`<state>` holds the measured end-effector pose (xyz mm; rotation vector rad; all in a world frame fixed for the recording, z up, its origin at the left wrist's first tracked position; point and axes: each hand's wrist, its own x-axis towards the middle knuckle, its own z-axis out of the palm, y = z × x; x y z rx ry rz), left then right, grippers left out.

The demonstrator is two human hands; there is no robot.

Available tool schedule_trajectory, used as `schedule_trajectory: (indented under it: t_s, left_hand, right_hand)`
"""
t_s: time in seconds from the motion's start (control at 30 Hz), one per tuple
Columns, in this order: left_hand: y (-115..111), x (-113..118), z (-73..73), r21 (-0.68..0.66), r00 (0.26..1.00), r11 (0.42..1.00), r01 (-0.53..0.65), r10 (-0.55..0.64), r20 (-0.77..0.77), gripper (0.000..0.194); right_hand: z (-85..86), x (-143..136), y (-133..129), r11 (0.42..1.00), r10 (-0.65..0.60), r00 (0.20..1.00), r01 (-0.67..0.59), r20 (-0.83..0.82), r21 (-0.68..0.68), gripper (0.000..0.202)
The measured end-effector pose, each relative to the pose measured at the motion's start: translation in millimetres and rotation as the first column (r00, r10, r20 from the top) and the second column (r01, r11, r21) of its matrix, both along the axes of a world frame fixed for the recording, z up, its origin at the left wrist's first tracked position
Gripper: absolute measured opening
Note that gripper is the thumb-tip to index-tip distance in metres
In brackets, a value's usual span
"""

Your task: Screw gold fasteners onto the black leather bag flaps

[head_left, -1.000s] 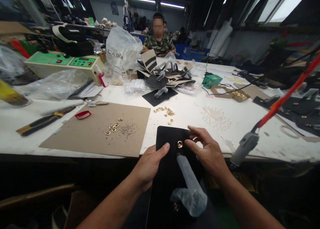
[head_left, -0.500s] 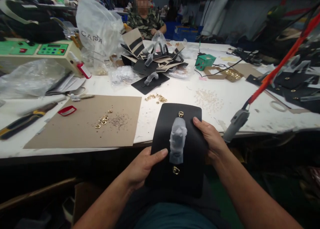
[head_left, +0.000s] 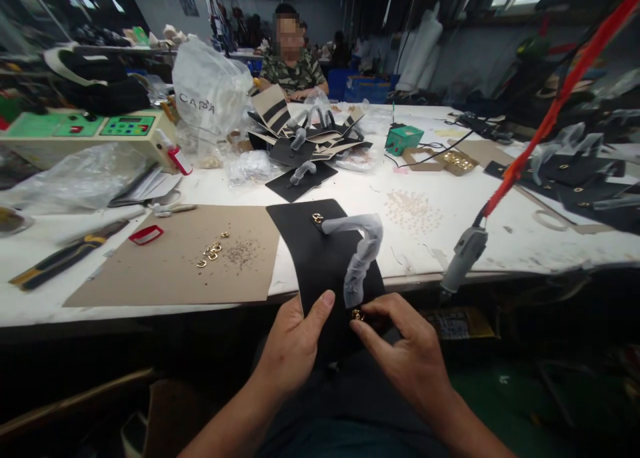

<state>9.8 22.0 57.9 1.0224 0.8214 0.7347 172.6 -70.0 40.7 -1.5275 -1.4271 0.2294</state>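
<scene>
A black bag panel (head_left: 320, 265) is held over the table's front edge, its far end tilted to the left. My left hand (head_left: 295, 341) grips its left side, thumb on top and fingers hidden beneath. On the panel arches a handle (head_left: 367, 245) wrapped in cloudy plastic, with a gold buckle (head_left: 317, 218) at its far end. My right hand (head_left: 407, 345) pinches the gold buckle (head_left: 357, 315) at the near end between thumb and forefinger.
Gold buckles (head_left: 213, 250) and dark bits lie on a brown cardboard sheet (head_left: 175, 271), left, near pliers (head_left: 70, 251). An electric screwdriver (head_left: 465, 258) hangs at right from an orange cord. Stacked panels (head_left: 300, 148) lie ahead; a person (head_left: 293, 61) sits across the table.
My right hand has left the panel's far right edge and come down to the near buckle. The panel has turned, its far end swinging left. The view has tilted up slightly.
</scene>
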Motion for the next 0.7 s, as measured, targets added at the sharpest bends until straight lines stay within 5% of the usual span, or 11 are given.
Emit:
schedule_trajectory:
  t_s: [0.1, 0.37, 0.53, 0.7]
  left_hand:
    - [-5.9, -2.6, 3.6, 0.052, 0.998, 0.998, 0.046, -0.044, -0.033, 0.039]
    - [-16.9, -10.6, 17.0, -0.065, 0.992, 0.994, 0.091, -0.084, 0.098, 0.044]
    - [-31.4, -12.5, 24.0, -0.099, 0.992, 0.992, 0.082, -0.072, 0.103, 0.043]
    - [-54.4, -10.5, 29.9, -0.094, 0.988, 0.995, -0.038, 0.051, 0.144, 0.048]
  right_hand:
    - [1.0, -1.2, 0.1, 0.999, 0.029, 0.999, -0.028, -0.025, 0.043, 0.011]
    - [14.8, 26.9, -5.4, 0.881, 0.437, 0.860, -0.469, 0.264, 0.070, 0.027]
    - [23.7, 34.3, -9.1, 0.840, 0.332, 0.743, -0.513, 0.581, 0.177, 0.019]
    - [28.2, 10.9, -22.4, 0.880, 0.128, 0.812, -0.357, 0.570, 0.312, 0.008]
